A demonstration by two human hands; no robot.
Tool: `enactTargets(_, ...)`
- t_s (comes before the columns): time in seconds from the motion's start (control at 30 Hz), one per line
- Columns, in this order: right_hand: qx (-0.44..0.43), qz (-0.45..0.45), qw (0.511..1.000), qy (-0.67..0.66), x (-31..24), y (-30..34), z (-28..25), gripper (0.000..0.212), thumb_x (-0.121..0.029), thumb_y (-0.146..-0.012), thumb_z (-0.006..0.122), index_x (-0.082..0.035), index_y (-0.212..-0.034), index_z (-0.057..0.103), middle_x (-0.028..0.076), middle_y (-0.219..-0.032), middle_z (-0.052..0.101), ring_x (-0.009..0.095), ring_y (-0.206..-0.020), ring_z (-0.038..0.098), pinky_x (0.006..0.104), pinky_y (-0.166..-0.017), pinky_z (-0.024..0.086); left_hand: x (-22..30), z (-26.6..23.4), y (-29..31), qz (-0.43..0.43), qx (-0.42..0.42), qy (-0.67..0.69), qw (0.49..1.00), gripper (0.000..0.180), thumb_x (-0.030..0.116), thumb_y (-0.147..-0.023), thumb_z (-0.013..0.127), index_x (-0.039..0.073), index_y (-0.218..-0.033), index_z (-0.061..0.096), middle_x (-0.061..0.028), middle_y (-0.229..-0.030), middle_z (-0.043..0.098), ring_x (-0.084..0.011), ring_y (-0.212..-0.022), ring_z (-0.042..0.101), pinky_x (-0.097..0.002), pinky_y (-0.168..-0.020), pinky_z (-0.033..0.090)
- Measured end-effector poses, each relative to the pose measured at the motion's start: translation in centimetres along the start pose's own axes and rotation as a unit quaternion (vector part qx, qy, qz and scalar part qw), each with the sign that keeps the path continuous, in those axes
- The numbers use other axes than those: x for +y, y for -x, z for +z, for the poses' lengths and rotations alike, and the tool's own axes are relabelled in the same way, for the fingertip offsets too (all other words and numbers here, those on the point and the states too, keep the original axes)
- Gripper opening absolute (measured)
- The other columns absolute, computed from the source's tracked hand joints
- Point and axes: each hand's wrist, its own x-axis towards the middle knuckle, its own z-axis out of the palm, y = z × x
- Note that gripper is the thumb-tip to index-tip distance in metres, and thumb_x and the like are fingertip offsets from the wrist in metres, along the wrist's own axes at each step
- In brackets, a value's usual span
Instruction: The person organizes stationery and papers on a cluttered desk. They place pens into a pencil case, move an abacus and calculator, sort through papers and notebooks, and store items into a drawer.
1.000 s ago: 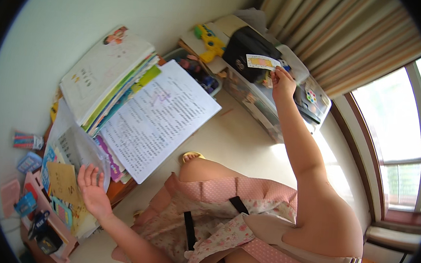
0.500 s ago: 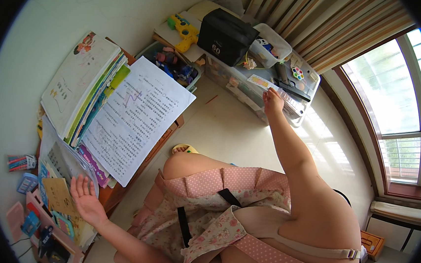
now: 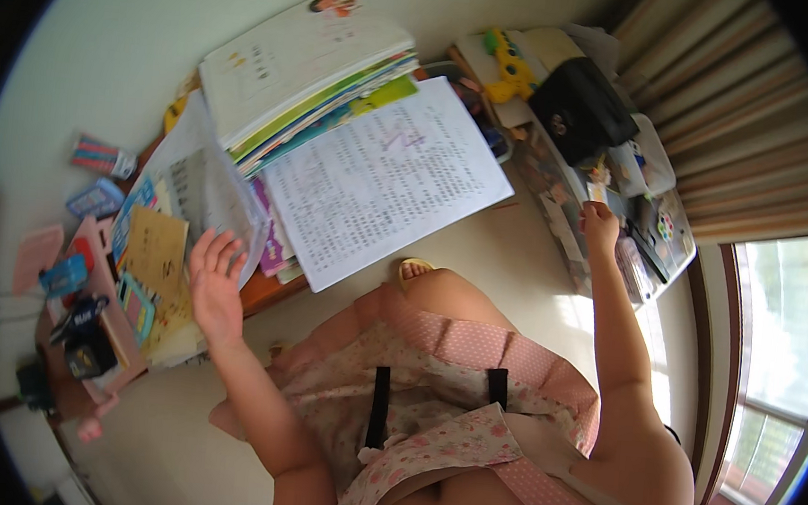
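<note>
My left hand (image 3: 214, 285) is open with spread fingers, hovering at the edge of loose sheets (image 3: 209, 194) on a wooden desk. Beside it lie a yellow-brown paper (image 3: 155, 250) and a large printed sheet (image 3: 381, 180) that overhangs the desk edge. My right hand (image 3: 599, 222) reaches out to clear plastic storage boxes (image 3: 636, 261) and pinches a small card (image 3: 598, 191) at the box edge. A black handbag (image 3: 579, 108) sits on those boxes just beyond the hand.
A thick stack of books (image 3: 308, 79) tops the desk. Small coloured items and a pink tray (image 3: 100, 319) crowd its left end. A yellow toy (image 3: 509, 66) lies behind the bag. Striped curtains (image 3: 745, 137) and a window (image 3: 779, 377) are on the right. My knee (image 3: 438, 298) sits below the desk.
The view has swung so the desk fills more of the picture. My right hand has lowered from the bag toward the box edge. My left hand stays open by the papers.
</note>
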Motion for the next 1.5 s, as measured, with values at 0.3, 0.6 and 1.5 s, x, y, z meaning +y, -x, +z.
enactTargets(0.3,-0.288,-0.025,0.946,-0.145,-15.7,9.6,8.2,0.036,-0.019,-0.087,0.064,0.004,-0.113,0.056,0.005,-0.086,0.063,0.008,-0.067,0.056,0.021,-0.055,0.042,0.5,0.7,0.5,0.011,-0.01,0.006,1.0,0.059,0.036,-0.088,0.048,0.001,-0.134,0.038,-0.018,-0.129,0.047,-0.0252,-0.116,0.047,-0.0389,-0.1,0.036)
enactTargets(0.6,-0.313,0.13,0.774,-0.535,-22.9,9.0,7.4,0.012,0.008,-0.087,0.047,0.017,-0.096,0.047,0.02,-0.093,0.055,0.019,-0.08,0.059,0.0132,-0.055,0.051,1.2,0.7,0.6,0.038,-0.011,0.011,0.999,0.057,0.034,-0.088,0.049,0.0,-0.132,0.039,-0.0186,-0.126,0.049,-0.0264,-0.115,0.048,-0.0395,-0.097,0.038)
enactTargets(1.5,-0.246,-0.022,0.852,-0.461,-22.7,10.0,13.0,0.04,-0.029,-0.085,0.063,-0.003,-0.115,0.054,0.007,-0.106,0.062,0.018,-0.095,0.061,0.0305,-0.08,0.048,-0.6,3.4,1.4,0.203,0.096,-0.466,0.856,0.069,0.015,-0.066,0.078,0.006,-0.126,0.047,-0.0133,-0.127,0.047,-0.0301,-0.12,0.044,-0.0403,-0.098,0.038)
